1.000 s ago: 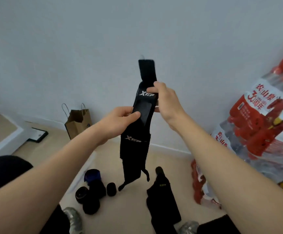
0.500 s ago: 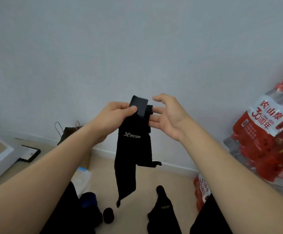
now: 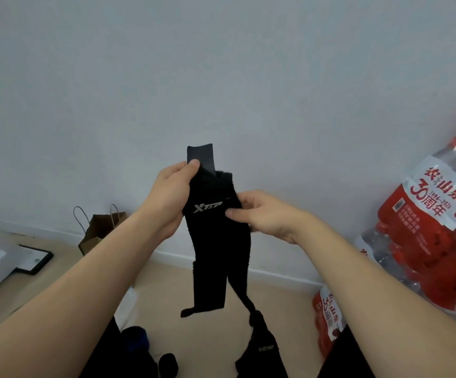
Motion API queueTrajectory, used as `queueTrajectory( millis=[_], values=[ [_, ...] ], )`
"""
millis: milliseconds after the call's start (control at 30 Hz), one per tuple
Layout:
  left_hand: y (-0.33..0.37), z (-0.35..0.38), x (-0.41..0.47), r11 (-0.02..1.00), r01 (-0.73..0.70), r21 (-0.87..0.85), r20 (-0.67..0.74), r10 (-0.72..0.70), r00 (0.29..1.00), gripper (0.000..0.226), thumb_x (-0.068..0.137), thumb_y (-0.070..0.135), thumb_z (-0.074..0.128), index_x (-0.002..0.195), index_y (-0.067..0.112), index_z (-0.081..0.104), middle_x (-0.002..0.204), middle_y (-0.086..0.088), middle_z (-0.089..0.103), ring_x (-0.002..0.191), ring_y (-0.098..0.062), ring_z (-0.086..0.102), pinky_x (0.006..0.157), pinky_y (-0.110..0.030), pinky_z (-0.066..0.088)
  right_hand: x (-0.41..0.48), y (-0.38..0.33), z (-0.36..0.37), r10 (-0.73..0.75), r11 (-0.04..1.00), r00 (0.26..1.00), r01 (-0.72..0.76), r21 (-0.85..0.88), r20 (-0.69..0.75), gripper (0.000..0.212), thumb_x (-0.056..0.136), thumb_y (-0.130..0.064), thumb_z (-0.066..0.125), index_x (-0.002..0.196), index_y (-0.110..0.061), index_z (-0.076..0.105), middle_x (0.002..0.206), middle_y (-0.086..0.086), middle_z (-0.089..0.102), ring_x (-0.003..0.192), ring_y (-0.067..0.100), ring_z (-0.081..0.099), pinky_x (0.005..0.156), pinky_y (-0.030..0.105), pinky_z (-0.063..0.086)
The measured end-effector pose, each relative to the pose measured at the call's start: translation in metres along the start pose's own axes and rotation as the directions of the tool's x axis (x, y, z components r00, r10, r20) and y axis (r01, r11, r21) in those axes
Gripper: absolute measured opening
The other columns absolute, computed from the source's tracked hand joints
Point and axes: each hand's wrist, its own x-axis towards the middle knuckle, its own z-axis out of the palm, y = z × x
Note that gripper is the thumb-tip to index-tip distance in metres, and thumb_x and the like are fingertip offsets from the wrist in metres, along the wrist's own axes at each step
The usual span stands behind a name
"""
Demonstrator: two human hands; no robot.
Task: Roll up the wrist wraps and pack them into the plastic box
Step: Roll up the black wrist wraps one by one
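A black wrist wrap [image 3: 212, 249] with a white logo hangs in front of the wall, its lower end and thumb loop dangling. My left hand [image 3: 171, 199] grips its upper part, thumb pressed on the folded flap that sticks up. My right hand [image 3: 265, 214] pinches the wrap's right edge just under the logo. Another black wrap [image 3: 260, 353] lies on the floor below. Rolled black wraps [image 3: 168, 364] and a blue one [image 3: 137, 336] sit at the lower left. The plastic box is not visible.
A brown paper bag [image 3: 100, 227] stands by the wall at the left, with a dark flat frame [image 3: 34, 259] on the floor beside it. Shrink-wrapped packs of red-labelled water bottles [image 3: 433, 241] are stacked at the right. My dark-clothed legs fill the bottom edge.
My right hand was open beside the wrap and now pinches its right edge. The wrap's top flap has been folded down and the view has tilted slightly.
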Motion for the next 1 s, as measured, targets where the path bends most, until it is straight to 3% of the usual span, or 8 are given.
queueTrajectory(
  millis=[67, 167, 300, 400, 533, 700, 833, 1000],
  values=[
    [0.002, -0.001, 0.000, 0.997, 0.039, -0.063, 0.007, -0.039, 0.999, 0.032, 0.113, 0.032, 0.053, 0.109, 0.007, 0.073, 0.101, -0.011, 0.082, 0.094, -0.024, 0.078, 0.093, -0.042, 0.060, 0.005, 0.003, -0.002, -0.055, 0.995, 0.997, 0.058, 0.079, -0.049, 0.022, 0.112, -0.012, 0.058, 0.125, -0.004, 0.074, 0.121, 0.014, 0.080, 0.114, 0.030, 0.077, 0.107, 0.041, 0.058],
    [0.003, -0.006, -0.001, 0.975, 0.152, -0.159, 0.059, -0.145, 0.988, 0.041, 0.113, 0.036, 0.052, 0.128, 0.003, 0.071, 0.119, -0.016, 0.080, 0.109, -0.028, 0.078, 0.097, -0.041, 0.060, 0.009, -0.001, -0.005, -0.096, 0.974, 0.981, 0.128, 0.189, -0.169, 0.026, 0.114, -0.024, 0.056, 0.110, -0.010, 0.078, 0.100, 0.007, 0.082, 0.091, 0.019, 0.078, 0.087, 0.031, 0.061],
    [0.006, -0.013, -0.006, 0.947, 0.210, -0.242, 0.096, -0.192, 0.977, 0.041, 0.112, 0.037, 0.051, 0.127, 0.004, 0.069, 0.121, -0.012, 0.080, 0.105, -0.028, 0.080, 0.094, -0.042, 0.062, 0.014, -0.003, -0.007, -0.076, 0.961, 0.903, 0.179, 0.209, -0.423, 0.028, 0.113, -0.029, 0.056, 0.112, -0.016, 0.080, 0.103, 0.006, 0.084, 0.097, 0.022, 0.081, 0.088, 0.037, 0.064],
    [0.005, -0.022, -0.008, 0.977, 0.201, -0.070, 0.149, -0.189, 0.970, 0.041, 0.111, 0.038, 0.052, 0.126, 0.006, 0.072, 0.122, -0.007, 0.081, 0.097, -0.021, 0.081, 0.077, -0.031, 0.065, 0.017, -0.002, -0.010, -0.039, 0.936, 0.883, 0.196, 0.291, -0.468, 0.024, 0.111, -0.015, 0.057, 0.118, -0.016, 0.080, 0.107, 0.006, 0.084, 0.102, 0.023, 0.081, 0.092, 0.039, 0.064],
    [-0.007, -0.026, -0.013, 0.964, 0.117, 0.241, 0.334, -0.195, 0.922, 0.034, 0.110, 0.038, 0.057, 0.110, 0.015, 0.083, 0.107, -0.002, 0.080, 0.091, -0.021, 0.076, 0.080, -0.031, 0.060, 0.018, -0.010, -0.010, 0.010, 0.834, 0.919, 0.209, 0.510, -0.394, 0.031, 0.103, 0.007, 0.056, 0.123, -0.004, 0.076, 0.113, 0.016, 0.082, 0.106, 0.032, 0.080, 0.094, 0.042, 0.066],
    [-0.017, -0.022, -0.014, 0.893, -0.015, 0.450, 0.356, -0.164, 0.920, 0.041, 0.112, 0.040, 0.057, 0.099, 0.007, 0.078, 0.092, -0.005, 0.077, 0.083, -0.018, 0.071, 0.085, -0.037, 0.056, 0.027, -0.021, -0.008, 0.126, 0.571, 0.935, 0.206, 0.795, -0.333, 0.023, 0.106, -0.005, 0.057, 0.120, 0.007, 0.072, 0.113, 0.019, 0.080, 0.103, 0.031, 0.077, 0.091, 0.041, 0.064],
    [-0.017, -0.018, -0.006, 0.942, -0.069, 0.329, 0.230, -0.009, 0.973, 0.044, 0.112, 0.038, 0.057, 0.086, 0.008, 0.077, 0.085, -0.007, 0.076, 0.079, -0.019, 0.072, 0.080, -0.036, 0.054, 0.023, -0.024, -0.004, 0.129, 0.787, 0.986, -0.037, 0.616, -0.105, 0.016, 0.098, -0.024, 0.057, 0.096, -0.012, 0.068, 0.084, 0.009, 0.071, 0.074, 0.026, 0.068, 0.073, 0.035, 0.056],
    [-0.017, -0.022, 0.008, 0.987, 0.007, 0.161, 0.132, -0.029, 0.991, 0.043, 0.112, 0.038, 0.056, 0.105, 0.005, 0.081, 0.110, -0.016, 0.082, 0.104, -0.031, 0.078, 0.107, -0.049, 0.054, 0.025, -0.016, 0.008, 0.051, 0.954, 0.997, -0.066, 0.292, 0.059, 0.021, 0.100, -0.004, 0.058, 0.116, -0.007, 0.073, 0.098, 0.014, 0.070, 0.087, 0.027, 0.067, 0.078, 0.035, 0.054]
  ],
)
